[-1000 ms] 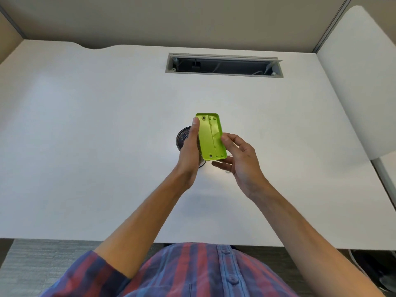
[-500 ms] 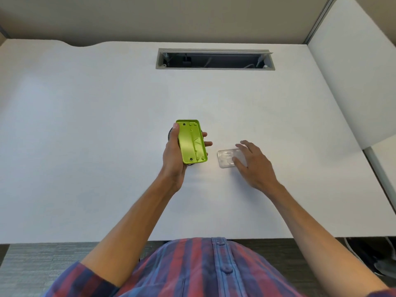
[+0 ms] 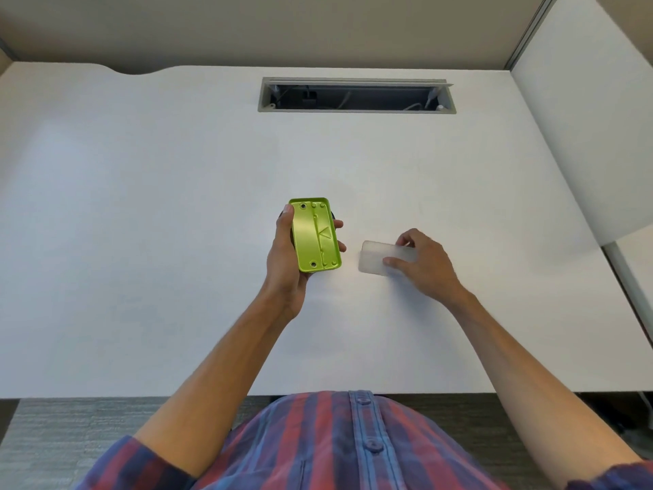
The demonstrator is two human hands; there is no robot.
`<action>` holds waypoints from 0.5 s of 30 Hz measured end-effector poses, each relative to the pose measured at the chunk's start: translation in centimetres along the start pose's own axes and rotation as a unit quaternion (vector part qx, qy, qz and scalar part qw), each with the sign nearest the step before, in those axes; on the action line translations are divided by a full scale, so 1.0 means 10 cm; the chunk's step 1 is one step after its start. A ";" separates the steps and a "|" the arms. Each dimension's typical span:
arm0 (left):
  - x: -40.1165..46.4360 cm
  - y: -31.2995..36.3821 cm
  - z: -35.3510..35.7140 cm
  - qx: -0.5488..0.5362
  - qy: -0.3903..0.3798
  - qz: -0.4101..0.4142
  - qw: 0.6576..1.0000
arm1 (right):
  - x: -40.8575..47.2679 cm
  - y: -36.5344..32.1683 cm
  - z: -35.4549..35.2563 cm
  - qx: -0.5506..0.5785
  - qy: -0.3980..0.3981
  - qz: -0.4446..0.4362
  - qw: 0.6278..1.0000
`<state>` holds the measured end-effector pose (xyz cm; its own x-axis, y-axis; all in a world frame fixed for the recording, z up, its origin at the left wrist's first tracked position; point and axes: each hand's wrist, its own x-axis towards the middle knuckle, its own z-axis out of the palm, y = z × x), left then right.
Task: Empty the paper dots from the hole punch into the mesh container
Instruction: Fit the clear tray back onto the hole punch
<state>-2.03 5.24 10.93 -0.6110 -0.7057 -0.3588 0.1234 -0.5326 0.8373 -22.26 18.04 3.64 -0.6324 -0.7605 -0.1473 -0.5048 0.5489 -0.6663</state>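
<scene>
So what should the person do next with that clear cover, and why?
Probably lift the clear cover and bring it back to the green hole punch. The right hand is pinching it on the desk, while the left hand holds the punch underside up, uncovered.

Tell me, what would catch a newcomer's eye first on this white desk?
The bright green hole punch, held bottom-up in the left hand near the desk's middle, stands out first. Just right of it, the right hand pinches a clear plastic cover low over the white desk. At the desk's far edge, a dark cable slot lies open.
</scene>
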 end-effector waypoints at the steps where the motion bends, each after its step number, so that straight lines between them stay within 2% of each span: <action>1: -0.01 -0.01 0.01 -0.011 -0.004 -0.004 1.000 | -0.01 -0.03 -0.03 0.068 0.001 0.027 0.997; 4: -0.02 -0.03 0.03 -0.047 -0.004 -0.019 0.999 | -0.11 -0.19 -0.10 0.225 0.017 0.053 0.973; 8: -0.03 -0.05 0.03 -0.069 -0.003 -0.029 0.997 | -0.29 -0.56 -0.18 0.352 0.106 0.012 0.930; 11: -0.03 -0.09 0.03 -0.040 0.015 -0.030 0.999 | -0.42 -0.87 -0.20 0.344 0.192 -0.049 0.918; 15: -0.06 -0.14 0.12 -0.008 0.018 -0.036 0.999 | -0.60 -1.17 -0.15 0.219 0.277 -0.149 0.924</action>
<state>-2.77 6.90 10.47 -0.5908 -0.6817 -0.4316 0.0930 -0.5890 0.8028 -13.44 16.67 13.37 -0.7684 -0.4950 0.4056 -0.4950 0.0582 -0.8669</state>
